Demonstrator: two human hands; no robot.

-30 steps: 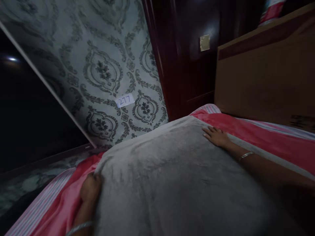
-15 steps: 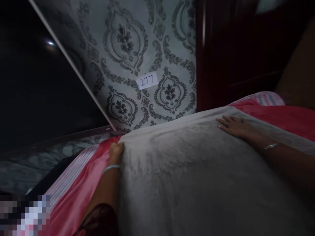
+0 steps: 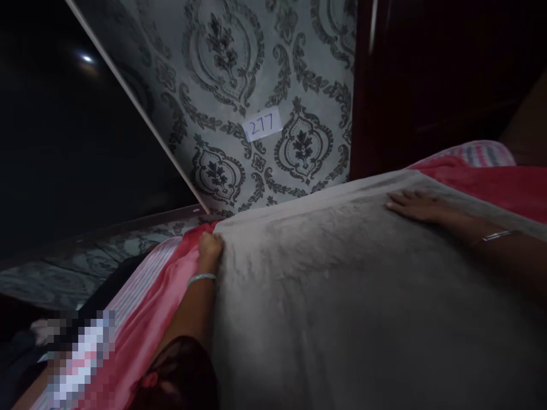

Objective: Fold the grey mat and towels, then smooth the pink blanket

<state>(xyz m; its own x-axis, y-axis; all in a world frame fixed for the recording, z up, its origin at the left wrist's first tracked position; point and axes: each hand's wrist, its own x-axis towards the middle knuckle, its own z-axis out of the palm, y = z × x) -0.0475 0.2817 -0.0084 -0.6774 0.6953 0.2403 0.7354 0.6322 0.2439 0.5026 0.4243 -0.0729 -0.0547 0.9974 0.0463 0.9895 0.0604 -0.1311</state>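
Observation:
A soft grey blanket (image 3: 325, 296) with a plush surface lies spread in front of me, its far edge running along the patterned wall. At the blanket's far left corner, my left hand (image 3: 210, 248) is closed on the edge, with its fingers mostly hidden. My right hand (image 3: 412, 205) rests flat on top near the far right corner, palm down with fingers stretched out. Under the grey blanket and out past both of its sides shows a red and pink blanket (image 3: 504, 188).
A large dark glossy panel (image 3: 77, 148) leans across the left. Ahead is patterned wallpaper (image 3: 224, 51) with a paper label (image 3: 262, 124) reading 277. Dark red wood (image 3: 410, 85) stands at the right. Striped cloth (image 3: 143, 267) edges the bedding; a blurred patch covers the lower left.
The whole view has shifted slightly, so the wall and bedding sit higher and further right. My left hand keeps its hold; my right hand stays flat, its fingers a little closer together.

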